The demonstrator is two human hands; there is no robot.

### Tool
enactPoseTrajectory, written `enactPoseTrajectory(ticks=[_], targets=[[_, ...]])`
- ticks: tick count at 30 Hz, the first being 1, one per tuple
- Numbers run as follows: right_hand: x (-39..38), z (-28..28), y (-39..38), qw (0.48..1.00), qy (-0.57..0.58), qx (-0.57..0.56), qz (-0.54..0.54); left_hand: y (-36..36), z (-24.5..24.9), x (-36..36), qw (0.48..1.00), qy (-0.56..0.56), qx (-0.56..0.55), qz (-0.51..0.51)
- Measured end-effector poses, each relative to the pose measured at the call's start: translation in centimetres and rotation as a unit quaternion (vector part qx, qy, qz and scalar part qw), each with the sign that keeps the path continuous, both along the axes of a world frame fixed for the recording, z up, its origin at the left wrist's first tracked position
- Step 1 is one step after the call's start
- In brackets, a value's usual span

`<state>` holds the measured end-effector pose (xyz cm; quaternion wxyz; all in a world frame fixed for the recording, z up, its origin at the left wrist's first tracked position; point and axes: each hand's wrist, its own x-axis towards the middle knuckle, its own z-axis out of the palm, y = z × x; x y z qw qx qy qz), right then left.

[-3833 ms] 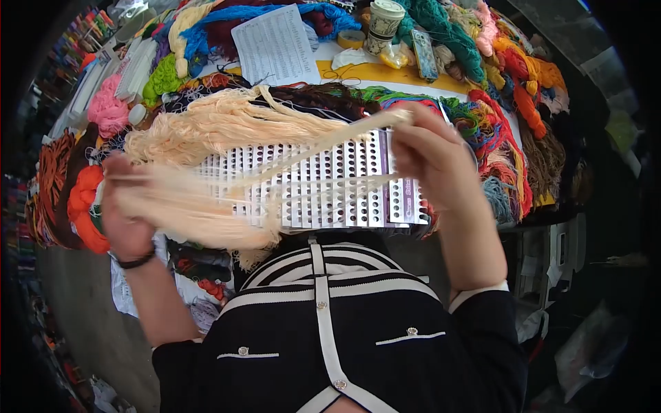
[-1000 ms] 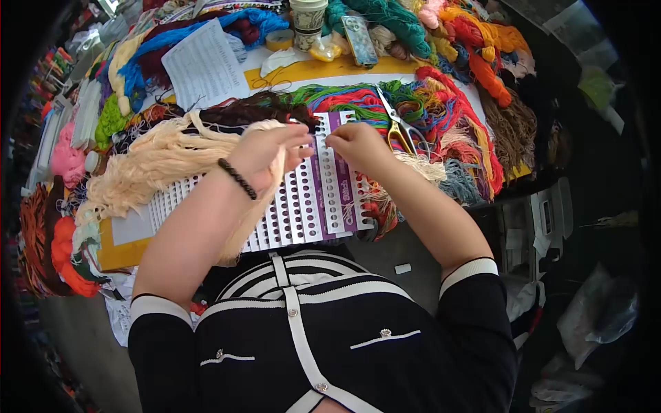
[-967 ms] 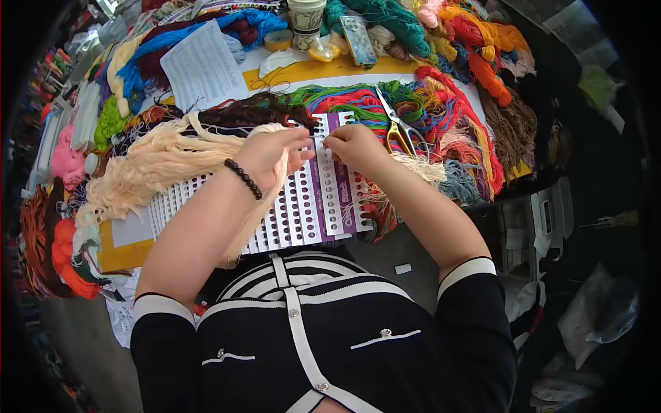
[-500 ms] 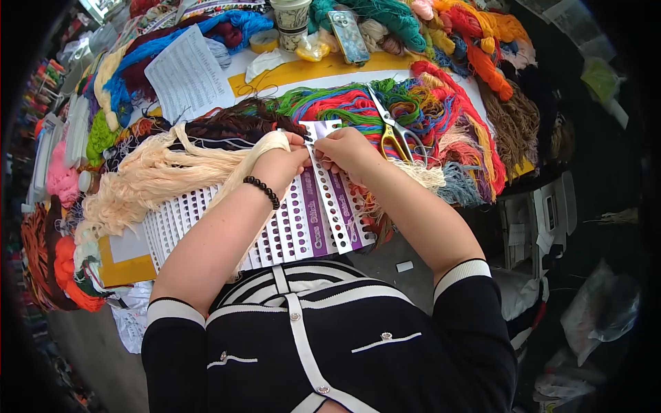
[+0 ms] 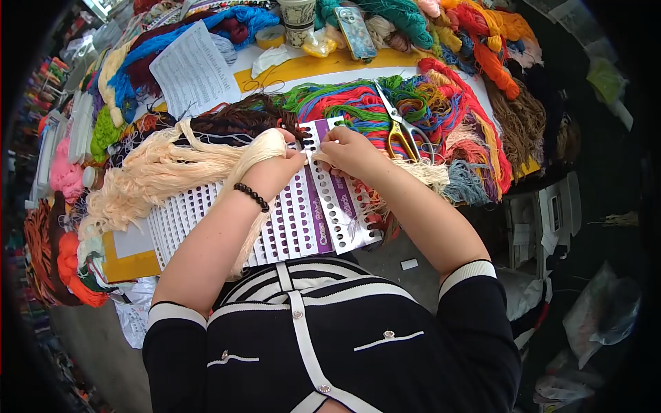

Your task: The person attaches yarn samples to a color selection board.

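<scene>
My left hand (image 5: 279, 164), wearing a black beaded bracelet (image 5: 252, 196), is closed on a thick hank of pale cream thread (image 5: 256, 153) that drapes over it. The same pale thread spreads in a loose heap (image 5: 148, 168) to the left. Beside it, my right hand (image 5: 346, 149) is pinched at the upper part of a white punched card strip (image 5: 332, 206), with cream strands at its fingertips. The fingertips are partly hidden. Purple-and-white cards marked "Cross Stitch" (image 5: 321, 230) lie under the strip. More white punched cards (image 5: 200, 224) fan out to the left.
Scissors (image 5: 396, 122) with yellow inner handles lie on multicoloured threads (image 5: 358, 103) beyond my right hand. A printed sheet (image 5: 195, 72), a paper cup (image 5: 298, 24) and a phone (image 5: 355, 33) are farther back. Orange and red skeins (image 5: 492, 41) are piled at the right.
My hands have drawn slightly apart, the right one shifting a little right. The white strip leans more now, and its holes look pale instead of dark. The whole view has shifted slightly.
</scene>
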<state>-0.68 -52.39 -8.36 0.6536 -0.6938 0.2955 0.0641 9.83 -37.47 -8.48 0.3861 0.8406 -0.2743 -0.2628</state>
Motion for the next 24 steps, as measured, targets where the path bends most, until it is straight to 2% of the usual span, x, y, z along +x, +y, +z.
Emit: enactPoseTrajectory(ticks=[3, 4, 5, 6, 7, 9, 11, 12, 13, 15, 19, 20, 21, 23, 24], targets=[[-0.1, -0.5, -0.1, 1.000, -0.014, -0.015, 0.005, -0.2, 0.7, -0.2, 0.999, 0.018, 0.014, -0.025], [-0.1, -0.8, -0.3, 1.000, -0.018, -0.019, 0.016, -0.1, 0.9, -0.4, 0.981, 0.155, -0.116, 0.024], [-0.2, -0.9, -0.4, 0.999, -0.022, -0.023, 0.026, -0.1, 1.6, -0.6, 0.925, 0.286, -0.240, 0.072], [-0.1, -0.9, -0.4, 0.999, -0.023, -0.022, 0.023, -0.2, 2.6, -1.0, 0.871, 0.383, -0.291, 0.095], [-0.1, -0.9, -0.3, 0.999, -0.017, -0.031, 0.019, -0.2, 3.3, -1.3, 0.873, 0.383, -0.290, 0.092], [-0.1, -0.6, -0.2, 0.999, -0.013, -0.040, 0.011, -0.2, 4.1, -1.5, 0.808, 0.476, -0.339, 0.077], [-0.2, -0.2, -0.3, 0.998, -0.008, 0.051, -0.019, -0.5, 3.0, -1.4, 0.818, 0.459, -0.342, 0.063], [-0.1, -0.8, -0.6, 0.989, -0.022, 0.139, -0.052, -0.5, 3.0, -1.6, 0.864, 0.403, -0.299, 0.038], [-0.2, -0.7, -1.0, 0.989, -0.023, 0.139, -0.054, -0.5, 3.0, -1.6, 0.904, 0.345, -0.253, 0.013], [-0.5, -0.2, -1.7, 0.964, -0.047, 0.253, -0.068, -0.8, 2.0, -1.8, 0.911, 0.348, -0.221, -0.018], [-0.3, -0.1, -2.1, 0.967, -0.030, 0.247, -0.048, -1.6, -0.2, -1.9, 0.927, 0.312, -0.194, -0.075], [-0.1, -0.3, -2.2, 0.970, -0.025, 0.241, -0.020, -1.7, -0.2, -1.5, 0.965, 0.186, -0.140, -0.118], [0.0, -0.4, -2.1, 0.970, -0.026, 0.242, -0.020, -1.6, -0.2, -1.1, 0.982, 0.057, -0.083, -0.158], [0.3, -0.5, -1.5, 0.979, -0.003, 0.200, -0.036, -1.3, 1.3, -0.6, 0.993, 0.066, -0.018, -0.093], [0.4, -0.7, -1.3, 0.978, -0.003, 0.203, -0.037, -1.1, 1.9, -1.0, 0.984, 0.160, -0.081, -0.009]])
